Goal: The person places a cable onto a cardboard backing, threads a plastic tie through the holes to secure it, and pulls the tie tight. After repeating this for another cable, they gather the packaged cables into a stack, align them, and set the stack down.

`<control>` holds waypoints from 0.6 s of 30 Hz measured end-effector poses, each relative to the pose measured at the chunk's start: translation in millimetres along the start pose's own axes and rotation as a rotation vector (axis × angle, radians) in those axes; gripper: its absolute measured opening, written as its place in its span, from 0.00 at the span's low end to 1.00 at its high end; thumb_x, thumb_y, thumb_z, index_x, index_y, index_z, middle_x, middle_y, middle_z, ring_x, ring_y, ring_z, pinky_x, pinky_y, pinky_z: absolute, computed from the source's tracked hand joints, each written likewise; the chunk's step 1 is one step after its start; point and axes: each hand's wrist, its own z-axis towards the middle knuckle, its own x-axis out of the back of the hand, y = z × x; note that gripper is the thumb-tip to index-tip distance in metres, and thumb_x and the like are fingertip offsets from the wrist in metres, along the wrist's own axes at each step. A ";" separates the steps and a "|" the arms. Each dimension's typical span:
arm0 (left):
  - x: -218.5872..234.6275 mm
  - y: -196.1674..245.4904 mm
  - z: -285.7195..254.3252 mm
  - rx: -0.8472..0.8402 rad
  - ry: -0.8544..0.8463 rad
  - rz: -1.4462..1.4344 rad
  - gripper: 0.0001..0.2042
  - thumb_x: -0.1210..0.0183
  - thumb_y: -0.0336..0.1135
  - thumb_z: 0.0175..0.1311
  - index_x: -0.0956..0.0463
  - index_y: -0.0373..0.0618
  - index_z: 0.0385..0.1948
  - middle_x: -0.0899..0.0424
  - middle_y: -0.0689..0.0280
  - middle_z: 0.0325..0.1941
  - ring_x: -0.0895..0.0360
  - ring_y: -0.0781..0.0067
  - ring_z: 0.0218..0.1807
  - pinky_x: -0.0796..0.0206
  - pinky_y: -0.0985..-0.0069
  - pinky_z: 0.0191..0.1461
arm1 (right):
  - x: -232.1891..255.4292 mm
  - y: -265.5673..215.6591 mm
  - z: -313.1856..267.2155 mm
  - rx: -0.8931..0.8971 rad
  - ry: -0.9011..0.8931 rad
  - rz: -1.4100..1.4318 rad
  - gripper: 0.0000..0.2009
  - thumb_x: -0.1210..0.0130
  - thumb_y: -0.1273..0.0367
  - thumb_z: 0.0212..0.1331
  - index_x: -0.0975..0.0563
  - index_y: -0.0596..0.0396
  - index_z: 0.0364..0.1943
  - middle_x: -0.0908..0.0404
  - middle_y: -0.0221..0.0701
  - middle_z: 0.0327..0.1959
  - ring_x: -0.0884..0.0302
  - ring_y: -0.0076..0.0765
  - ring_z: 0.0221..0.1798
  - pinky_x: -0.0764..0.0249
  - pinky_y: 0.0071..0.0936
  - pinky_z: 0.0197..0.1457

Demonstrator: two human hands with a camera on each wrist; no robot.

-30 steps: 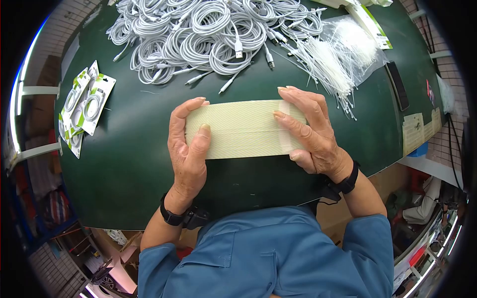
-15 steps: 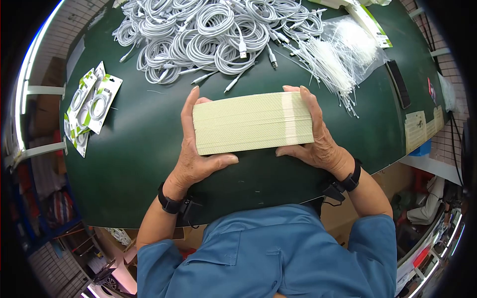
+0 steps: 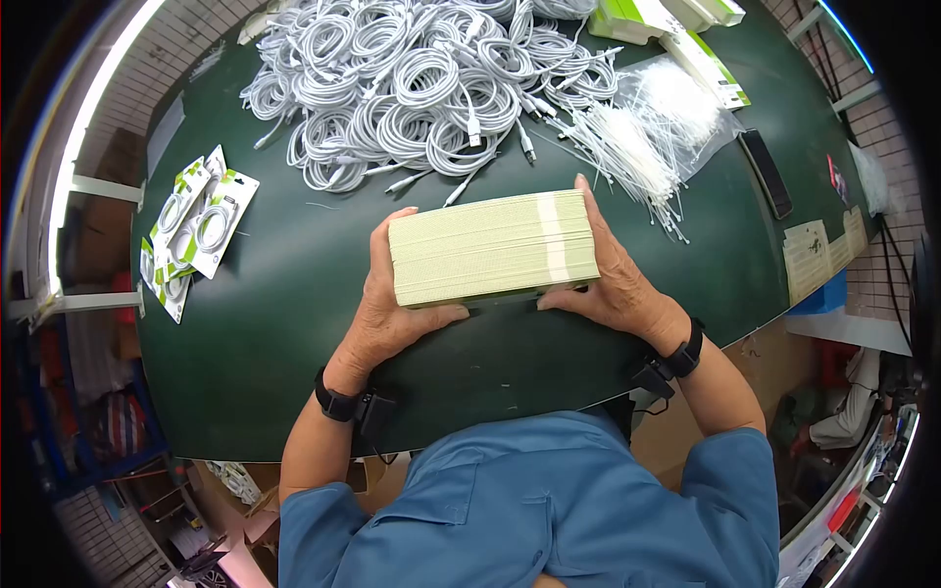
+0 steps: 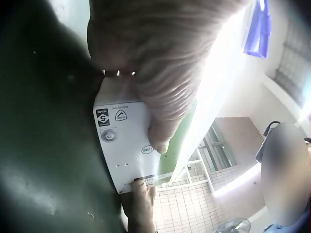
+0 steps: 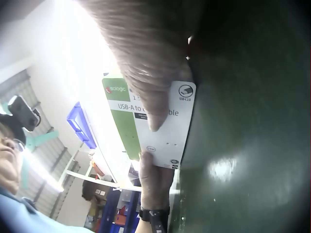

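A thick stack of cards (image 3: pixel 480 247), its pale yellow-green edges facing up with one white band near the right, is held between both hands over the green table. My left hand (image 3: pixel 377 299) grips its left end, thumb along the near side. The right end is gripped by my right hand (image 3: pixel 622 289), thumb also on the near side. In the left wrist view the white and green printed face of the outer card (image 4: pixel 124 141) shows under my left thumb. The right wrist view shows my right thumb across the printed card (image 5: pixel 167 138).
A large heap of coiled grey-white cables (image 3: pixel 412 88) lies at the back of the table (image 3: pixel 245 382). Packaged cables on cards (image 3: pixel 196 230) lie at the left. White cable ties (image 3: pixel 632 157), a plastic bag, a black phone (image 3: pixel 766 174) and paper sheets (image 3: pixel 814 257) are on the right.
The stack has tilted and now shows more of its layered edges. Both thumbs have moved from its upper surface to its near side. The head view has shifted slightly.
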 end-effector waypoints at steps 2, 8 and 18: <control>0.0 3.3 1.1 0.029 0.044 -0.053 0.56 0.17 0.31 0.42 0.45 0.38 0.76 0.24 0.58 0.67 0.25 0.60 0.70 0.35 0.64 0.76 | 9.6 -8.1 6.4 -0.090 -0.010 0.089 0.66 0.19 0.63 0.50 0.62 0.61 0.84 0.45 0.57 0.82 0.39 0.59 0.81 0.40 0.46 0.82; 8.8 37.8 2.8 0.169 0.086 -0.603 0.43 0.21 0.37 0.52 0.34 0.33 0.70 0.20 0.55 0.63 0.21 0.63 0.65 0.29 0.66 0.70 | 49.0 -54.9 30.6 -0.338 0.035 0.531 0.52 0.29 0.59 0.61 0.49 0.66 0.82 0.20 0.53 0.66 0.16 0.43 0.60 0.24 0.39 0.70; 35.5 80.9 0.5 0.152 0.071 -0.754 0.35 0.27 0.47 0.63 0.27 0.30 0.65 0.15 0.52 0.56 0.14 0.65 0.53 0.21 0.69 0.57 | 89.1 -110.6 44.5 -0.206 0.128 0.559 0.55 0.26 0.67 0.54 0.49 0.56 0.84 0.39 0.56 0.79 0.23 0.46 0.69 0.25 0.43 0.72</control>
